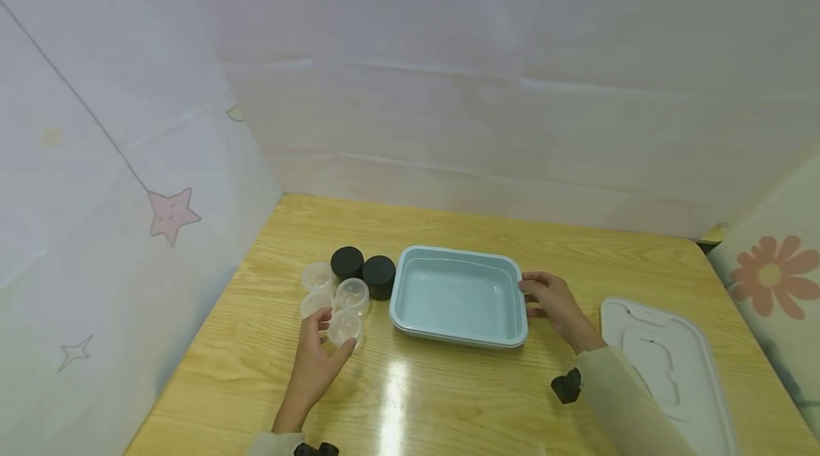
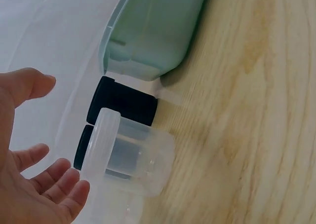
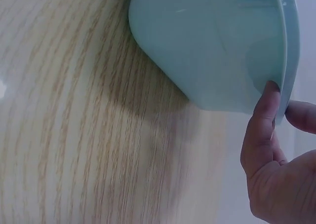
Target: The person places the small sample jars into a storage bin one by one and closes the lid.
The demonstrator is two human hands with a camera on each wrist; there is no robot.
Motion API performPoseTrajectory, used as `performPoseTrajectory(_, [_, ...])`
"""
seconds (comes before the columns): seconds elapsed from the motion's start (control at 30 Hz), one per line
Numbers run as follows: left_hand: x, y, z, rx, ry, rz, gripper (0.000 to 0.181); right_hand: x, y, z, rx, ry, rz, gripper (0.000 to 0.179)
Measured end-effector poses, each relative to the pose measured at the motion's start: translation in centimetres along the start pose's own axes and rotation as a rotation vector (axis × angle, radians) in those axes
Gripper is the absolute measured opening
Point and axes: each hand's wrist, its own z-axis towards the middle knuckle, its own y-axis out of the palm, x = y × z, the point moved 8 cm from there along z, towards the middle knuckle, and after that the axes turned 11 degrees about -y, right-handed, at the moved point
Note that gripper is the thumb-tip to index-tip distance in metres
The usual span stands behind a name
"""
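Note:
A pale blue rectangular plastic tub (image 1: 458, 299) sits on the wooden table in the head view. My right hand (image 1: 557, 306) pinches its right rim, with thumb and fingertips on either side in the right wrist view. My left hand (image 1: 314, 367) hovers around the nearest clear round plastic container (image 1: 344, 329), thumb and fingers spread. In the left wrist view, the fingers (image 2: 74, 199) stand beside that container's wide rim (image 2: 101, 140); whether they touch it I cannot tell. Several clear containers are grouped there, one partly hidden behind the left hand.
Two black round pieces (image 1: 379, 277) stand between the clear containers and the tub's left side. A white rectangular lid (image 1: 653, 363) lies on the table at the right, partly covered by the right sleeve. Patterned cloth (image 1: 448, 143) hangs behind the table and at both sides.

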Motion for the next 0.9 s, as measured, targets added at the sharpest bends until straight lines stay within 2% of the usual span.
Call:
performPoseTrajectory(0.1, [-0.3,0.2,0.0,0.016,0.002,0.01,0.061,0.1,0.0,0.0,0.003,-0.003,-0.001,0.049])
performPoseTrajectory(0.37, [-1.8,0.9,0.2,0.019,-0.073,-0.012,0.064,0.1,0.0,0.1,0.012,-0.016,0.01,0.049])
performPoseTrajectory(0.5, [-2.0,1.5,0.3,0.025,-0.064,-0.024,0.064,0.2,0.0,0.0,0.016,-0.009,0.02,0.048])
performPoseTrajectory(0.73, [-3.1,2.3,0.5,0.027,-0.111,-0.052,0.068,0.2,0.1,0.0,0.018,-0.018,0.035,0.048])
performPoseTrajectory(0.9, [-3.6,2.6,0.7,0.025,-0.12,-0.047,0.071,0.4,0.1,0.0,0.031,-0.007,0.032,0.048])
